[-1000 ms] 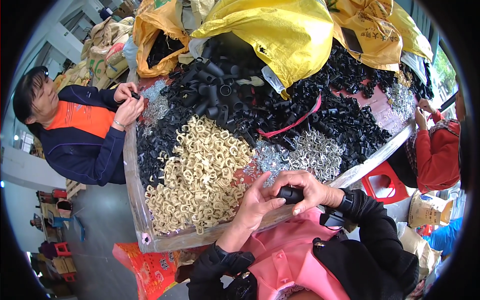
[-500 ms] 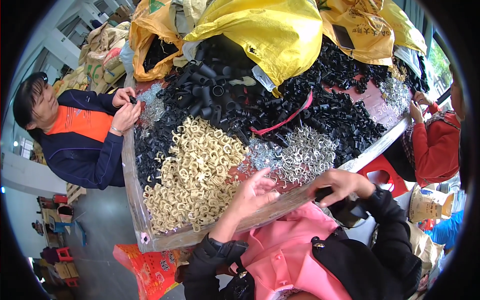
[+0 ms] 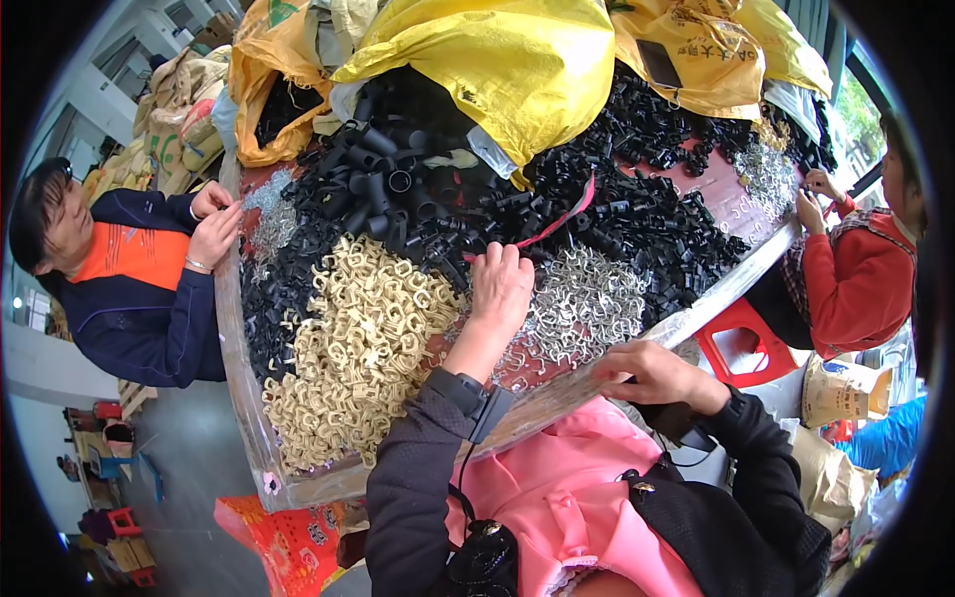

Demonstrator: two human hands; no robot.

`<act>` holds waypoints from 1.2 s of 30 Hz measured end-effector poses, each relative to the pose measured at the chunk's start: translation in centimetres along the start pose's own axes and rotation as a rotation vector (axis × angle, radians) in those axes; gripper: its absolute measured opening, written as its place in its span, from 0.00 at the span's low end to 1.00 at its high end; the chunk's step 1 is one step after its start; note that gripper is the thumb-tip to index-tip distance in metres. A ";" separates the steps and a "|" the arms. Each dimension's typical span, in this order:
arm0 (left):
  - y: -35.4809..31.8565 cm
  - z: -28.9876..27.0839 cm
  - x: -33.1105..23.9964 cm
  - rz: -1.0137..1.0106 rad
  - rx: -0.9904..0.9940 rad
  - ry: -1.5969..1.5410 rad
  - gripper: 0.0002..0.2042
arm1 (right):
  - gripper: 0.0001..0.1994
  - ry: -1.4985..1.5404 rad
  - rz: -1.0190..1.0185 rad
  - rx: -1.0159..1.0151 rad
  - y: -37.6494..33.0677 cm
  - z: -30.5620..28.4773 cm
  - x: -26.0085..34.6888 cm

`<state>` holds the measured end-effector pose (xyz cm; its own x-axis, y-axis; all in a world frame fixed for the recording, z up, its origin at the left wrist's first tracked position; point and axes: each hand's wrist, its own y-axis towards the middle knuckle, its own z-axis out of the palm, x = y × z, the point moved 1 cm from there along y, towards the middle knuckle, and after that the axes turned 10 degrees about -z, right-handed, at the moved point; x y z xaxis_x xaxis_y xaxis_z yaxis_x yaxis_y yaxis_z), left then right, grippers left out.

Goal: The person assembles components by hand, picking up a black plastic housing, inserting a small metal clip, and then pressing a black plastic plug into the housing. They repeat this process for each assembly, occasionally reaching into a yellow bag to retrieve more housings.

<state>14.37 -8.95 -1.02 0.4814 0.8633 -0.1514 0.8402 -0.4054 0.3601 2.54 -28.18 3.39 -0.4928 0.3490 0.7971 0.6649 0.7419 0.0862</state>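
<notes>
Yellow sacks (image 3: 497, 70) behind black tubes (image 3: 398, 184).

Matt black plastic tubes (image 3: 388, 179); shiny metal clips (image 3: 587, 303)

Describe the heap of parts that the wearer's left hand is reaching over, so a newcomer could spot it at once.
Start at the long work table heaped with small parts. Near its front edge, just right of the left hand, lies a low heap of silvery metal clips. It is the only shiny grey heap here, wedged between the cream plastic pieces on its left and the black plastic fittings behind it.
</notes>
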 end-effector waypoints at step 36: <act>-7.8 -3.7 1.1 -1.006 0.453 -1.992 0.08 | 0.05 1.195 0.309 -0.372 8.6 4.1 -4.2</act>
<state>7.39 -3.66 -0.59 -0.6745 -0.4082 -0.6152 0.7356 -0.4431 -0.5125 8.05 -20.90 -1.60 0.3861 -0.3928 0.8346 0.8716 0.4516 -0.1906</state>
